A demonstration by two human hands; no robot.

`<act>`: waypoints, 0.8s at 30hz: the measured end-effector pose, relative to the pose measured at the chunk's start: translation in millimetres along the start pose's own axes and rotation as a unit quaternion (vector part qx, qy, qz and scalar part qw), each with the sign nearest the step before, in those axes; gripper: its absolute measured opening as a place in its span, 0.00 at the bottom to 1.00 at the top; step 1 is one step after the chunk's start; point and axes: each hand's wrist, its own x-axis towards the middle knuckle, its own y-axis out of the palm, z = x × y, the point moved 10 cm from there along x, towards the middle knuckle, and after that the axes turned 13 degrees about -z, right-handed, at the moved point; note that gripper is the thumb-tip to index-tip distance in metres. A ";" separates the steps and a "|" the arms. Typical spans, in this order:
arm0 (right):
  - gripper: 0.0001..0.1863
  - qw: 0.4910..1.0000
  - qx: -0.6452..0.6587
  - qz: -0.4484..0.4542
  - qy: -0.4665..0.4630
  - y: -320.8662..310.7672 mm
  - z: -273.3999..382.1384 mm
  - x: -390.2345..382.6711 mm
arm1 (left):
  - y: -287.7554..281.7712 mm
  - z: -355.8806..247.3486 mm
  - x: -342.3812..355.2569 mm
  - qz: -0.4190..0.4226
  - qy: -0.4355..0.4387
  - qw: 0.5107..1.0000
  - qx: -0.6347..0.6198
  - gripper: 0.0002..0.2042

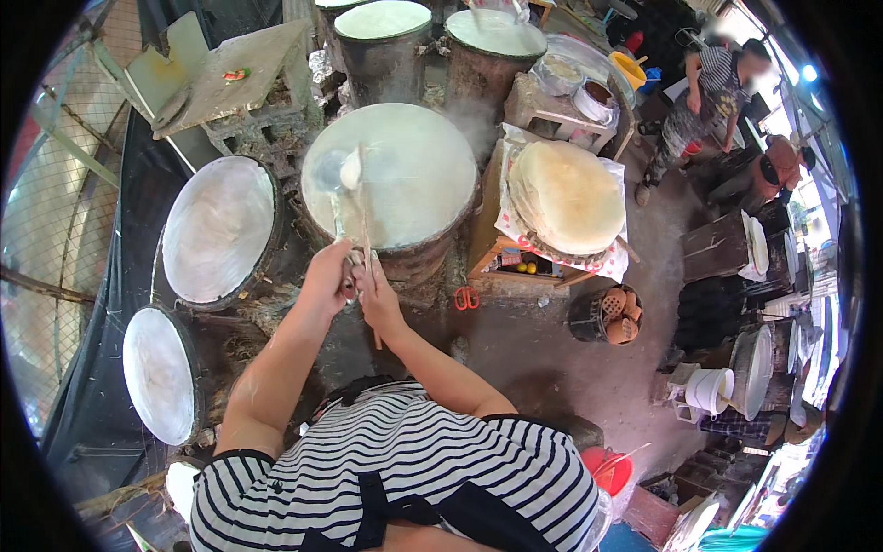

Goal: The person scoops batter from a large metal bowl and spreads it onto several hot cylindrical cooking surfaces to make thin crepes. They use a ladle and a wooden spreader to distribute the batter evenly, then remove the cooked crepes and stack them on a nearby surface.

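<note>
My left hand (333, 271) and right hand (375, 296) are close together at the near edge of a round griddle (414, 175) covered in a pale, smooth layer. My right hand is closed round a long wooden stick (364, 216) that reaches over the griddle. My left hand is closed beside it on something pale, perhaps a cloth or second handle; I cannot make out which. A small white rounded piece (350, 170) is near the stick's far end, with a hazy, glossy patch around it.
Stacked round sheets (566, 193) lie on a wooden stand at right. Two pale-topped drums (221, 225) are at left, more (382, 23) behind. Red scissors (466, 297) and a bucket of perforated briquettes (614, 315) are nearby. Two other people (708, 92) are at back right.
</note>
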 end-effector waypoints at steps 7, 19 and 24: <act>0.20 0.978 -0.123 -0.095 -0.139 -109.0 62.2 34.3 | 59.2 -96.0 -102.0 0.270 -0.238 0.734 -0.576 0.09; 0.18 0.770 -0.538 0.094 -0.330 -157.0 133.1 135.4 | 127.0 -154.7 -148.8 0.321 -0.041 0.754 -0.572 0.22; 0.17 0.672 -0.590 0.184 -0.408 -120.7 114.5 140.2 | 120.6 -135.3 -167.0 0.252 0.018 0.763 -0.595 0.19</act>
